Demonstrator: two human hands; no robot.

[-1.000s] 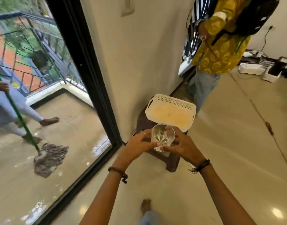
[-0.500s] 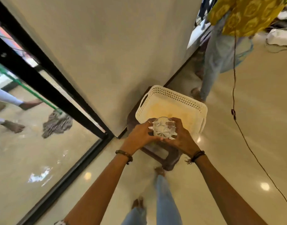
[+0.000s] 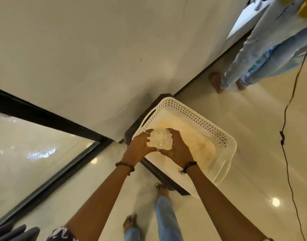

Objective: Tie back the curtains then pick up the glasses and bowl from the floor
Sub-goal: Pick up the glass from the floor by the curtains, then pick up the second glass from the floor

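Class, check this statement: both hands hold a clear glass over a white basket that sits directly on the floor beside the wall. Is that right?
One detail is wrong. The head view shows the basket resting on a dark stool, not directly on the floor. The rest stands: the left hand and right hand hold the glass over it, beside the wall.

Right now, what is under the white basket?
A dark wooden stool carries the white basket, set against the wall. Only its edges and corner show; the basket covers its top. Both hands hold a glass over the basket.
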